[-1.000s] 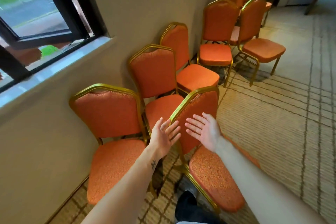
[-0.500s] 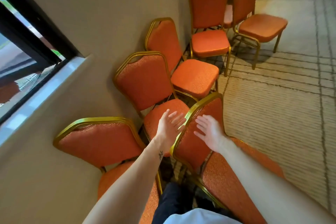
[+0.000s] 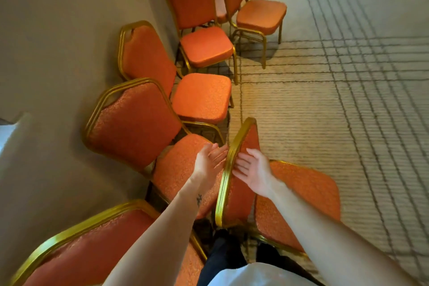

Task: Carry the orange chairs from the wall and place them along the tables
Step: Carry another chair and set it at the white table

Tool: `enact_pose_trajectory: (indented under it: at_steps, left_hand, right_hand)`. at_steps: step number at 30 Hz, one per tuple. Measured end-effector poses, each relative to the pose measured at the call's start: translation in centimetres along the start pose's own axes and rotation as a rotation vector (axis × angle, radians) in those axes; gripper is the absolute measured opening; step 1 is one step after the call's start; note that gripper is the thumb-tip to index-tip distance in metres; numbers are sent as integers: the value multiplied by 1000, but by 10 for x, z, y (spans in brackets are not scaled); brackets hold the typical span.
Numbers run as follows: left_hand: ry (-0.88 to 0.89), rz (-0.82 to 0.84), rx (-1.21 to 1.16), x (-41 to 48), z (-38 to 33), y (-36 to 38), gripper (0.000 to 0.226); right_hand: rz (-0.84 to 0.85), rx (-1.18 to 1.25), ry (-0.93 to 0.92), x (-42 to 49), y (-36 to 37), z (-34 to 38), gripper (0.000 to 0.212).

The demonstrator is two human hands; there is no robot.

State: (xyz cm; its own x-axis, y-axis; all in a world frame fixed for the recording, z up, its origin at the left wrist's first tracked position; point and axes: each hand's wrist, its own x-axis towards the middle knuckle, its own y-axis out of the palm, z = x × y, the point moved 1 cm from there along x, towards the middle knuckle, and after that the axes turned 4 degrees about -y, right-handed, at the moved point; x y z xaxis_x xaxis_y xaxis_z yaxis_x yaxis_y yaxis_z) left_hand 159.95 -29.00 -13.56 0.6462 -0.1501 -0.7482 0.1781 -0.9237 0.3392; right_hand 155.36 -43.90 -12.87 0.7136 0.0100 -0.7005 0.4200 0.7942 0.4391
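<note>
Several orange chairs with gold frames stand along the beige wall. The nearest orange chair point(image 3: 299, 195) stands apart from the row, right below me, its back turned edge-on. My left hand point(image 3: 209, 162) is open on the left side of that chair's gold back rail, fingers straight. My right hand point(image 3: 253, 169) is open on the right side of the rail, fingers straight and touching or nearly touching the padded back. Neither hand grips the rail.
A second chair point(image 3: 137, 123) and a third point(image 3: 199, 97) stand against the wall point(image 3: 58, 30) to the left. Two more chairs point(image 3: 206, 46) point(image 3: 260, 15) stand further off. Another chair's back point(image 3: 92, 251) is at the lower left. Patterned carpet point(image 3: 348, 100) spreads to the right.
I have stepped closer and my view has tilted down, so the window has left the frame. Both hands have come in to either side of the nearest chair's back rail.
</note>
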Motion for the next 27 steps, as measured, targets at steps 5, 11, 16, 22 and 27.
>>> enact_pose_trajectory:
  at_steps: [5,11,16,22,27]
  left_hand:
    - [-67,60,174,15,-17,5,30]
    - [-128,211,355,11,-24,42,30]
    - [-148,301,488,-2,-9,91,31]
    - [-152,493,617,-23,23,159,32]
    - [9,587,777,-58,55,228,32]
  right_hand:
    - [-91,34,-30,4,-5,-4,43]
    - [-267,-16,-149,-15,-16,4,35]
    - [-381,-25,-202,-35,-45,23,30]
    - [-561,-26,-296,-78,-96,51,37]
    - [-715,-63,-373,-111,-149,76,52]
